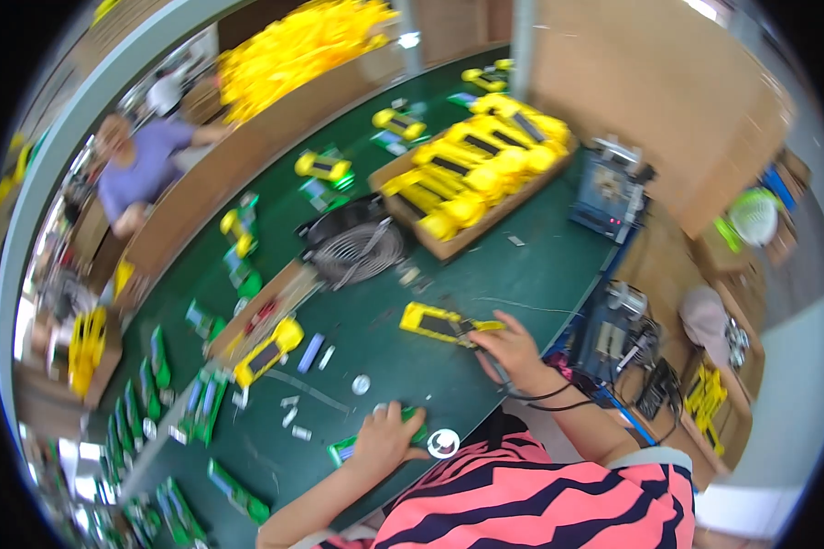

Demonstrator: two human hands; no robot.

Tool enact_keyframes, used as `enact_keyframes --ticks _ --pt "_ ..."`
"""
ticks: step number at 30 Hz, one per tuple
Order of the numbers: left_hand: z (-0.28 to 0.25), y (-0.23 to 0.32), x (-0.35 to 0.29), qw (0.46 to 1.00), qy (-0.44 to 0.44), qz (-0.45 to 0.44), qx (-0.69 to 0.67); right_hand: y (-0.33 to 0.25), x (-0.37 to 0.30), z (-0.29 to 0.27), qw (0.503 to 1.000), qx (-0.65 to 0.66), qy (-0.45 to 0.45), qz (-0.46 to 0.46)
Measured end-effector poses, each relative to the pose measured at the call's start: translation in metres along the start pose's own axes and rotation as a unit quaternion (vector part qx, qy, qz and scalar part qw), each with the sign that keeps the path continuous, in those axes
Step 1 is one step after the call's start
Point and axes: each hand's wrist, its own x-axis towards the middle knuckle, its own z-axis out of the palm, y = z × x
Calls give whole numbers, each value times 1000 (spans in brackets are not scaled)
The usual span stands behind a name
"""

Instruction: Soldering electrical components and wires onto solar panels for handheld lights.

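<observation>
Standing beside the person at the green table: both hands are down on the work surface. Left hand lies palm down with fingers curled over a small green part near the table's front edge; the part shows only at the fingertips, and the hand is closed on it. Just right of that hand sits a small white ring, close to it but apart.

Right hand is clamped around a dark tool whose black cord runs off past the wrist. The tool tip sits at the near end of a flat yellow housing with a dark panel on top, lying flat on the table just beyond the knuckles.

Farther out: a round wire fan guard lies on the table; behind it a cardboard box is filled with yellow housings of the same kind. A second yellow unit lies to the left beside a wooden strip. Green boards are scattered along the left side, small white bits among them. A blue device stands at the table's right edge. Another person in a lilac top is across the table, far left.
</observation>
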Motion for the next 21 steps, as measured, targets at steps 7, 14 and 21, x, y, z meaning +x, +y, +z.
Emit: enact_keyframes --ticks 7,14,21 --pt "16 -6 -21 891 187 -83 -405 4 -5 22 990 119 34 72" --pt "37 15 -22 438 535 -345 -636 -40 10 37 940 300 -164 -23" --pt "11 -24 -39 914 284 -275 -94 -64 15 34 954 292 -60 -21"
